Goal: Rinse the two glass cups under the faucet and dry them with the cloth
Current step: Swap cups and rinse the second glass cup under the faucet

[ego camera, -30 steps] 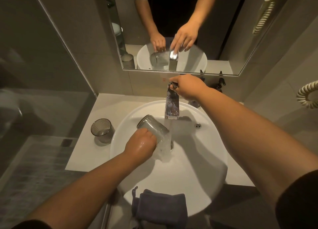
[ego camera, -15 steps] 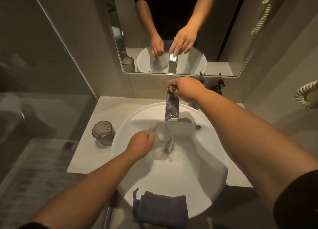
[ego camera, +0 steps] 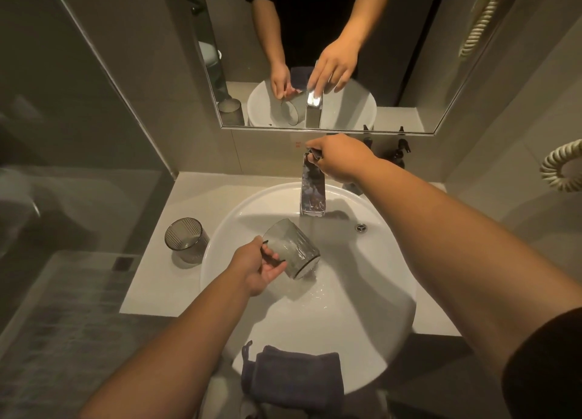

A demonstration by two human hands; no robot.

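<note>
Dim grey-walled bathroom (ego camera: 151,81), wall mirror (ego camera: 409,72)

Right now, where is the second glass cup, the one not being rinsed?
The second glass cup stands upright on the counter, just left of the sink, apart from the left hand.

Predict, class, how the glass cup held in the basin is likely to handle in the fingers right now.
The glass cup is probably slippery: water is splashing under it, and the left hand holds it tilted by the rim. It looks rigid and likely fragile, so a slip against the hard white basin could chip it. Laid down, its round wall would probably roll.
</note>
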